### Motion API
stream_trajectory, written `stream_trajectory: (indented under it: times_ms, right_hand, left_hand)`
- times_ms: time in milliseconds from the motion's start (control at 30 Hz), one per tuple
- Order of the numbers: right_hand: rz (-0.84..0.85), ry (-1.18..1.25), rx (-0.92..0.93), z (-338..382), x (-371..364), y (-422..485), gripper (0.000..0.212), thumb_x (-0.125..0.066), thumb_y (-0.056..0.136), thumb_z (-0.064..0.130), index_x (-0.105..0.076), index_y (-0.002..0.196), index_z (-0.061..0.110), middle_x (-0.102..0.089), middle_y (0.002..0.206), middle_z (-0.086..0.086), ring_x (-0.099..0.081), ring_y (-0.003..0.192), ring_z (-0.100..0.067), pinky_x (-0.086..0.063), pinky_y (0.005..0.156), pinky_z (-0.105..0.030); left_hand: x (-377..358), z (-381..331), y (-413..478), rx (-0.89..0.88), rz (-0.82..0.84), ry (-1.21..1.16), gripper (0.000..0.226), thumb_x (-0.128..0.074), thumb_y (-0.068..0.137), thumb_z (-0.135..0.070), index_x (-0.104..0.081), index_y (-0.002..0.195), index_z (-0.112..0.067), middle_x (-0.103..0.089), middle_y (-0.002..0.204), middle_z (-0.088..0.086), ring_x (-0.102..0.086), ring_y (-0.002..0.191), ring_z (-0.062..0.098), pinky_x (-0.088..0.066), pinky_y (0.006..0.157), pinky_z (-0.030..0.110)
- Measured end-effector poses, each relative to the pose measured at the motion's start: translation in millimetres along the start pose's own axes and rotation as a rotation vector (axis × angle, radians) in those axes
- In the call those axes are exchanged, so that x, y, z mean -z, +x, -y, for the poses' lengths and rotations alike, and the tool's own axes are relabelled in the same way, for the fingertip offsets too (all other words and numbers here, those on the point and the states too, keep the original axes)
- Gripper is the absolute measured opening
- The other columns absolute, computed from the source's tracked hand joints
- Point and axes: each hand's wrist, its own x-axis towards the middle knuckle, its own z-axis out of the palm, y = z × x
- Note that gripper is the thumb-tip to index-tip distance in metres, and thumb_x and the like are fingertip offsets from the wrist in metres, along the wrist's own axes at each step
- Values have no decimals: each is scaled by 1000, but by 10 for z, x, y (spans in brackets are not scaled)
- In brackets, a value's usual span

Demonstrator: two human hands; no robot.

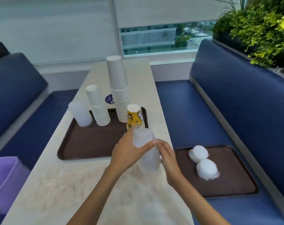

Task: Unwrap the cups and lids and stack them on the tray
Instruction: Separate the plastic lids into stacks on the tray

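My left hand [126,151] and my right hand [168,157] both grip a blurred stack of translucent cups in clear plastic wrap [146,148] above the table, just in front of the brown tray [83,143]. On that tray stand a tall grey cup stack [118,88], a shorter white cup stack [98,106], a translucent cup stack [80,113] and a yellow printed cup stack [134,116], all upside down. Two wrapped white bundles [203,161] lie on a second brown tray [232,181] on the bench to the right.
The light table [70,189] runs away from me between two blue benches [235,98]. A purple bin [3,174] sits at the lower left. Green plants [259,30] fill the upper right, and a round purple sticker [109,99] lies behind the cups.
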Motion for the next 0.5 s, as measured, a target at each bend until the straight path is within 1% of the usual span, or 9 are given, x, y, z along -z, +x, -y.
stream_trajectory:
  times_ms: [33, 67, 167, 233, 367, 400, 467, 500]
  right_hand:
    - [24, -4, 1, -40, -238, -41, 19, -47, 99, 27, -61, 109, 20, -63, 101, 9, -58, 85, 7, -45, 64, -8]
    - [40, -10, -1, -66, -401, -66, 19, -47, 99, 27, -60, 111, 20, -62, 101, 12, -57, 84, 8, -44, 61, -5]
    - [76, -36, -11, -193, -919, -104, 17, -45, 100, 26, -56, 112, 26, -58, 102, 17, -53, 89, 7, -43, 64, -7]
    - [90, -32, -5, -288, -1241, -126, 18, -45, 100, 24, -55, 115, 26, -58, 107, 15, -53, 92, 7, -42, 67, -7]
    - [155, -46, 10, -420, -1756, -162, 29, -47, 100, 21, -51, 128, 24, -57, 124, 7, -55, 106, 1, -44, 71, -5]
    - [180, -48, 14, -429, -1863, -162, 31, -48, 99, 19, -49, 130, 23, -57, 126, 6, -55, 108, -1, -45, 72, -6]
    - [219, -64, 37, -473, -2009, -119, 37, -54, 96, 17, -48, 131, 25, -55, 131, 4, -55, 116, -7, -48, 83, -12]
    - [231, -78, 57, -498, -2066, -100, 40, -58, 94, 17, -47, 132, 25, -55, 132, 5, -53, 118, -6, -47, 88, -13]
  left_hand:
    - [197, 152, -93, 38, -28, -18, 90, -51, 53, -86, -43, 128, -37, -52, 128, -17, -51, 116, 10, -40, 89, 28]
    - [325, 254, -147, 55, -49, -27, 91, -51, 55, -83, -41, 131, -34, -51, 131, -14, -49, 121, 12, -38, 88, 27]
    - [663, 639, -191, 57, -97, -33, 77, -59, 71, -70, -38, 136, -33, -49, 138, -8, -47, 126, 17, -37, 94, 30]
    - [872, 908, -171, 74, -110, -38, 75, -61, 76, -65, -38, 139, -32, -47, 139, -4, -46, 127, 20, -38, 99, 33]
    - [1250, 1329, -86, 94, -99, -46, 83, -60, 72, -68, -38, 141, -26, -49, 137, 1, -48, 125, 22, -41, 103, 38]
    - [1335, 1411, -60, 94, -94, -56, 83, -61, 72, -67, -37, 141, -26, -48, 138, 2, -48, 125, 22, -41, 103, 39]
    - [1462, 1518, -1, 91, -84, -88, 80, -63, 75, -62, -36, 141, -25, -46, 140, 1, -46, 126, 22, -39, 102, 36]
    - [1511, 1560, 24, 87, -82, -102, 78, -64, 77, -59, -36, 141, -24, -45, 141, 1, -45, 127, 22, -38, 101, 34]
